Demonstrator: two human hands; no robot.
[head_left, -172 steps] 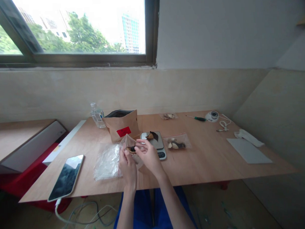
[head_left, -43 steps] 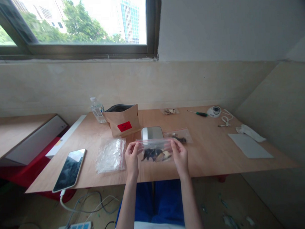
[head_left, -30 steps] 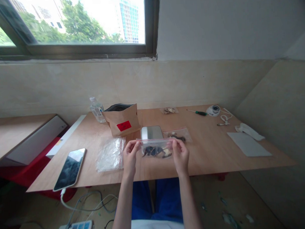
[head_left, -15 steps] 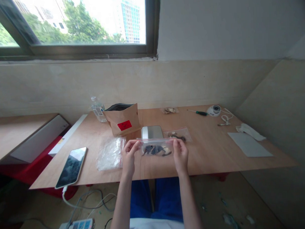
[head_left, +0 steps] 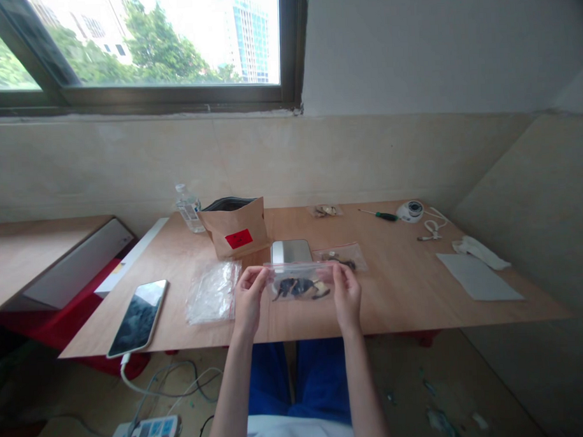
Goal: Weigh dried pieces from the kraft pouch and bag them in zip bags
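Observation:
Between my hands a clear zip bag (head_left: 301,287) is stretched out, with dark and pale dried pieces lying along its bottom. My left hand (head_left: 250,293) pinches its upper left corner, and my right hand (head_left: 346,292) pinches the upper right corner. Just behind the bag sits a small scale (head_left: 291,251) with a silver top, partly covered by it. Right of the scale lies another filled zip bag (head_left: 354,256), partly hidden by my right hand. A stack of clear plastic bags (head_left: 210,294) rests on the table beside my left hand.
An open brown paper pouch (head_left: 239,227) with a red label stands behind, near a plastic bottle (head_left: 188,209). A phone (head_left: 138,318) lies front left on its cable. Farther right are a small filled bag (head_left: 325,210), screwdriver (head_left: 384,216), dome camera (head_left: 410,211) and white sheet (head_left: 478,276).
Both hands keep their pinch on the zip bag, whose front has tilted slightly so its contents show more clearly. The view has shifted a little; nothing else has visibly moved.

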